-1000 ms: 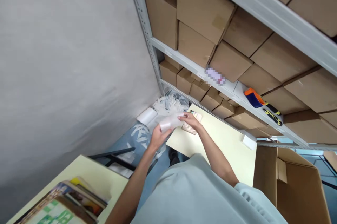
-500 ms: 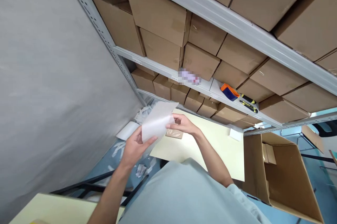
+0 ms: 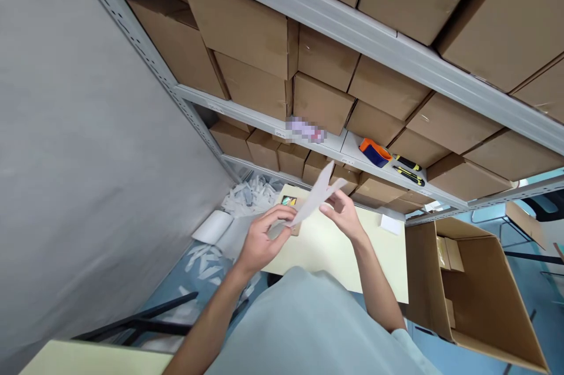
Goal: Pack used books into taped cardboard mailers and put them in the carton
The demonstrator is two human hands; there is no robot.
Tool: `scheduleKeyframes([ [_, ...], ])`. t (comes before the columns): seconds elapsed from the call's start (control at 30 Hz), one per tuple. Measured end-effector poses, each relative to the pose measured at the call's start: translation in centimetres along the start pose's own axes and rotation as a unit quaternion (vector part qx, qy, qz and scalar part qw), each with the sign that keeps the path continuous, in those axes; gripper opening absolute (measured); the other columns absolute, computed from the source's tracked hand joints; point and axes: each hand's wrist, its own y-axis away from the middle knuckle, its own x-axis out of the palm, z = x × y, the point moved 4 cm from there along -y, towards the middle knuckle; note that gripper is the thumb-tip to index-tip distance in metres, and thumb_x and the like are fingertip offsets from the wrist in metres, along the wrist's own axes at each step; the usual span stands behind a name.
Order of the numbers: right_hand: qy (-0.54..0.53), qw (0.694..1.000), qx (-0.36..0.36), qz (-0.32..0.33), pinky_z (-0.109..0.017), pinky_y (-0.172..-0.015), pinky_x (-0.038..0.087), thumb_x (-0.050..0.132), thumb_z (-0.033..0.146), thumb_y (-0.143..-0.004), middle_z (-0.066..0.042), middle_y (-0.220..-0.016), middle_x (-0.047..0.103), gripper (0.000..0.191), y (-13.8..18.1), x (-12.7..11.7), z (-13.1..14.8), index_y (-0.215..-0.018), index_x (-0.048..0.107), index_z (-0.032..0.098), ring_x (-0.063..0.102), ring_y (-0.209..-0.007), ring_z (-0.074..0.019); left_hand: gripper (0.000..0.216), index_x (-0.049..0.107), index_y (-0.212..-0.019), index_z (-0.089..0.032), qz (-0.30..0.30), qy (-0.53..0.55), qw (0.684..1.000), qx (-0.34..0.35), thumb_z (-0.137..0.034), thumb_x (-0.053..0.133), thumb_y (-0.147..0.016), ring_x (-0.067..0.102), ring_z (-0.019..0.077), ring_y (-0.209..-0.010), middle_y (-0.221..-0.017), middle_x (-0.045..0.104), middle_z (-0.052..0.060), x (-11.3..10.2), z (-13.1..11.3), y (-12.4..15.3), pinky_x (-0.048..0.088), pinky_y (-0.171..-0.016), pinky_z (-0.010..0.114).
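A thin white sheet of paper (image 3: 314, 197) is up over the table, bent so that two flaps stand apart at its upper right end. My left hand (image 3: 264, 241) pinches its lower left end between thumb and fingers. At the other end my right hand (image 3: 346, 217) has its fingers around the smaller flap, partly hidden by it. Behind the paper and my left fingers, a small brown flat package (image 3: 296, 230) lies on the pale yellow tabletop (image 3: 326, 257). A green and yellow patch shows at its far end.
Shelves of brown cartons (image 3: 326, 101) rise ahead. An orange and blue tape dispenser (image 3: 375, 153) and yellow-black box cutters (image 3: 408, 175) lie on one shelf. A large open carton (image 3: 489, 304) stands right. Paper scraps (image 3: 251, 196) pile up left, beside a grey wall (image 3: 97, 128).
The sheet has turned from facing me broadly to nearly edge-on, and its flaps have parted. Both hands have moved right. The view has shifted slightly, revealing the package's coloured patch.
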Motion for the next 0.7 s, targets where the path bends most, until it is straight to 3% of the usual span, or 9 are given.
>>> scheduleKeyframes([
  [0.13,0.025,0.994,-0.014,-0.101,-0.048,-0.107,0.06,0.088,0.061,-0.085,-0.011,-0.133,0.077,0.052,2.5,-2.9,1.3,-0.126,0.074,0.031,0.073,-0.121,-0.0321,0.007,0.075,-0.083,-0.03,-0.017,-0.024,0.998,0.052,-0.036,0.073,-0.084,0.075,0.0318,-0.097,-0.098,0.079,0.009,1.9,-0.2,0.0,0.062,-0.095,0.049],
  [0.27,0.084,0.968,-0.054,-0.231,-0.047,-0.104,0.06,0.078,0.061,-0.095,-0.013,-0.135,0.075,0.048,5.5,-5.9,2.6,-0.13,0.071,0.028,0.072,-0.124,-0.0309,0.01,0.076,-0.089,-0.027,-0.022,-0.028,0.993,0.109,-0.028,0.066,-0.093,0.077,0.0267,-0.098,-0.1,0.08,0.008,3.7,0.2,0.3,0.064,-0.094,0.044],
  [0.33,0.13,0.964,-0.074,-0.221,-0.045,-0.103,0.059,0.08,0.059,-0.095,-0.011,-0.127,0.077,0.043,6.7,-6.7,3.4,-0.123,0.074,0.027,0.072,-0.121,-0.0293,0.012,0.076,-0.092,-0.025,-0.009,-0.028,0.99,0.138,-0.023,0.064,-0.097,0.078,0.0243,-0.098,-0.102,0.081,0.007,4.6,0.6,0.4,0.064,-0.093,0.041],
  [0.43,0.22,0.963,-0.083,-0.133,-0.04,-0.094,0.059,0.09,0.054,-0.088,-0.005,-0.103,0.079,0.034,7.9,-6.8,4.4,-0.104,0.078,0.026,0.074,-0.101,-0.0254,0.015,0.076,-0.096,-0.024,0.013,-0.033,0.985,0.169,-0.018,0.062,-0.1,0.078,0.0223,-0.1,-0.103,0.081,0.006,6.0,1.0,0.5,0.064,-0.093,0.039],
  [0.5,0.26,0.958,-0.079,-0.094,-0.036,-0.085,0.057,0.089,0.05,-0.09,-0.004,-0.092,0.077,0.028,8.5,-6.7,4.7,-0.093,0.077,0.025,0.072,-0.089,-0.0226,0.016,0.076,-0.1,-0.024,0.029,-0.047,0.983,0.177,-0.019,0.062,-0.102,0.078,0.0225,-0.103,-0.106,0.081,0.006,7.0,1.3,0.4,0.064,-0.097,0.039],
  [0.57,0.269,0.957,-0.065,-0.087,-0.033,-0.079,0.056,0.08,0.049,-0.098,-0.005,-0.092,0.077,0.029,9.3,-6.9,4.8,-0.085,0.075,0.023,0.071,-0.086,-0.0214,0.016,0.077,-0.112,-0.024,0.04,-0.075,0.984,0.157,-0.025,0.064,-0.103,0.077,0.0241,-0.112,-0.116,0.081,0.008,7.8,2.0,0.4,0.063,-0.104,0.041],
  [0.7,0.222,0.963,0.041,-0.146,-0.029,-0.067,0.055,0.072,0.057,-0.102,-0.005,-0.084,0.074,0.042,11.7,-9.0,3.8,-0.079,0.073,0.021,0.069,-0.074,-0.0186,0.046,0.064,-0.149,-0.022,0.057,-0.131,0.988,0.06,-0.042,0.061,-0.107,0.068,0.0283,-0.139,-0.148,0.072,0.013,9.0,5.4,1.4,0.057,-0.119,0.047],
])
